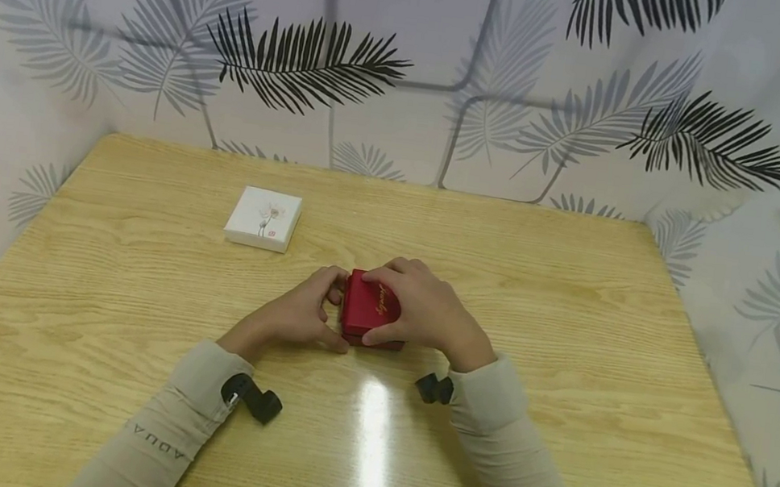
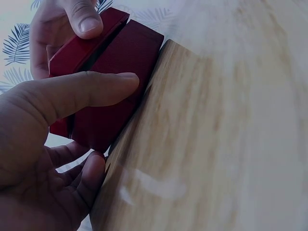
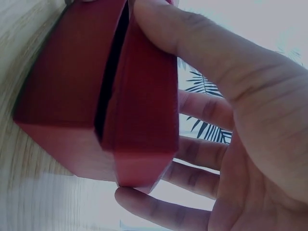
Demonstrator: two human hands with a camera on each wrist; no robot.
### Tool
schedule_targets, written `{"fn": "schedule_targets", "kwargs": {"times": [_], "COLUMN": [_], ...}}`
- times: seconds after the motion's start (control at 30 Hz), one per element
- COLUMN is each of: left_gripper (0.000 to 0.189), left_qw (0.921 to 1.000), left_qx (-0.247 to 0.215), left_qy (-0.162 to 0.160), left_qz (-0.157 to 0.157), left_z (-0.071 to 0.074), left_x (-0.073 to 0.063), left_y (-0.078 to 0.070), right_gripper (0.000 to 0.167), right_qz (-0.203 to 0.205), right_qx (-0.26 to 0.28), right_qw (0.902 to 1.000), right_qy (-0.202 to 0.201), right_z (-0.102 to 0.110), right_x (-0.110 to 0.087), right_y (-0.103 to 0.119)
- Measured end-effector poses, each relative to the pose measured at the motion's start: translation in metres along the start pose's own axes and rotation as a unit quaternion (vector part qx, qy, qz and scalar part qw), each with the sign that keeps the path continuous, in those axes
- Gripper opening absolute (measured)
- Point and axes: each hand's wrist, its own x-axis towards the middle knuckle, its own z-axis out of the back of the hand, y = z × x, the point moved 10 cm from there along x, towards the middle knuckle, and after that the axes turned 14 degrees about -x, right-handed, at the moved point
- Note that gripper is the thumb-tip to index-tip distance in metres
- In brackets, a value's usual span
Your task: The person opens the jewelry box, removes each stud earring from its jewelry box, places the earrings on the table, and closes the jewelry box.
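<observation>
A small red jewelry box [image 1: 364,305] with gold script on top sits on the wooden table, between both hands. My left hand [image 1: 299,312] holds its lower part from the left side, the thumb along the front and the other fingers bent behind. From the right, my right hand [image 1: 431,312] grips the lid [image 3: 147,96], thumb on the front edge and fingers spread round the far side. In both wrist views a narrow dark gap runs between the lid and the base [image 2: 127,57]. The inside of the box is hidden.
A flat white box [image 1: 263,216] with a flower drawing lies farther back, to the left of the red one. The wooden table [image 1: 573,298] ends at a leaf-patterned curtain [image 1: 404,131]. Each wrist carries a small black camera mount [image 1: 261,402].
</observation>
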Motion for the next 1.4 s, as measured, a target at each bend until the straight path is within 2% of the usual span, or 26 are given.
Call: {"fn": "schedule_targets", "kwargs": {"times": [0.67,1.1,1.4], "left_gripper": [0.087,0.086,0.086], "left_qw": [1.0000,1.0000,1.0000], "left_qx": [-0.004,-0.009,-0.005], "left_qy": [0.003,0.001,0.007], "left_qz": [-0.005,-0.001,-0.002], "left_z": [-0.0027,-0.0043,-0.0003], "left_x": [-0.0002,-0.0011,-0.0001], "left_y": [-0.0020,-0.0015,-0.0030], "right_gripper": [0.078,0.075,0.075], "right_qz": [0.006,0.018,0.014], "right_qx": [-0.002,0.003,0.011], "right_qw": [1.0000,0.9998,0.9997], "right_qy": [-0.001,0.012,0.017], "right_z": [-0.0013,-0.0035,-0.0039], "right_x": [-0.0023,-0.0047,0.0006], "right_y": [0.0036,0.0053,0.0046]}}
